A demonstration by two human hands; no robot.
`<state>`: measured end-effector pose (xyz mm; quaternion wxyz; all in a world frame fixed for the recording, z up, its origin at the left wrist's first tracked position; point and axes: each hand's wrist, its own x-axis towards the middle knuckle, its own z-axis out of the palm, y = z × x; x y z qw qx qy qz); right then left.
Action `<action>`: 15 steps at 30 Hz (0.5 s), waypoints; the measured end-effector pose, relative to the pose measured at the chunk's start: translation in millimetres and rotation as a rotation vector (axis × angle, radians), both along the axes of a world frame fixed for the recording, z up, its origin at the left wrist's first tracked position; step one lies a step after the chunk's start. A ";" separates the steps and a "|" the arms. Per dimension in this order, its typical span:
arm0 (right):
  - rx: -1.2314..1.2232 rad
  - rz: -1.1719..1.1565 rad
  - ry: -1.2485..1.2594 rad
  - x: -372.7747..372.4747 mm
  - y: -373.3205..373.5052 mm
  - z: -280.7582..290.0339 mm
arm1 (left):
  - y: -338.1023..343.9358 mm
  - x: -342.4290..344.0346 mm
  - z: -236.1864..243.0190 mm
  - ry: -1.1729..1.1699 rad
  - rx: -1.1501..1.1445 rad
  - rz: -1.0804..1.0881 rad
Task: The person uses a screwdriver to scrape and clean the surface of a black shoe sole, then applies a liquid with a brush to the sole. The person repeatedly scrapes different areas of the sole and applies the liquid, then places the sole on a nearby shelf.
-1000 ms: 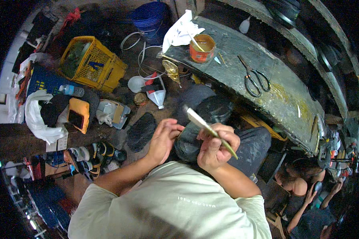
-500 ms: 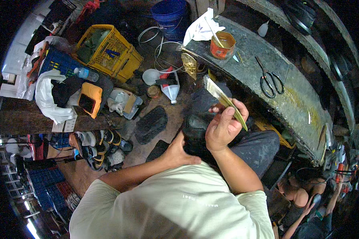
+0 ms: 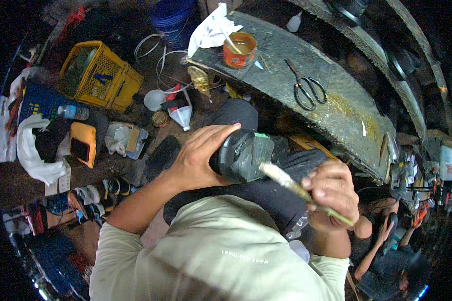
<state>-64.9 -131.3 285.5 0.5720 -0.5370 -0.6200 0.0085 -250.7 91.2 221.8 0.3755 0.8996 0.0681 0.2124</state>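
My left hand [image 3: 198, 155] is wrapped round a black shoe [image 3: 253, 156] above my lap, its flat dark grey face turned up; the exact kind of shoe is hard to tell. My right hand [image 3: 333, 193] grips a flat brush [image 3: 291, 185] by its yellow-green handle. The brush's pale bristles point left and sit at the near edge of the shoe; whether they touch it, I cannot tell. On the bench [image 3: 286, 60] ahead stands an orange can [image 3: 239, 56] of yellowish liquid with a stick in it.
Black-handled scissors [image 3: 308, 90] lie on the bench, near a white cloth [image 3: 211, 31]. A yellow crate [image 3: 108, 80], a white funnel-shaped container [image 3: 182, 118] and a small jar [image 3: 160, 119] stand at the left. Several shoes [image 3: 93, 200] sit lower left. Another person [image 3: 386, 251] works at the lower right.
My left hand has lifted off my lap side and now holds the shoe, which has tilted up. My right hand has swung right and down, bringing the brush's bristles to the shoe. My view has shifted rightward.
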 end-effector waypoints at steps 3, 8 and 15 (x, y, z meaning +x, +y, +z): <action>-0.153 0.031 -0.222 6.9 -9.9 32.3 | 5.4 12.5 19.5 -0.043 0.109 -0.060; -0.252 0.009 -0.414 8.1 -10.3 56.8 | 5.7 26.0 43.6 -0.045 0.212 -0.126; -0.235 -0.039 -0.528 5.1 -6.1 70.1 | 2.4 32.6 62.6 0.011 0.288 -0.124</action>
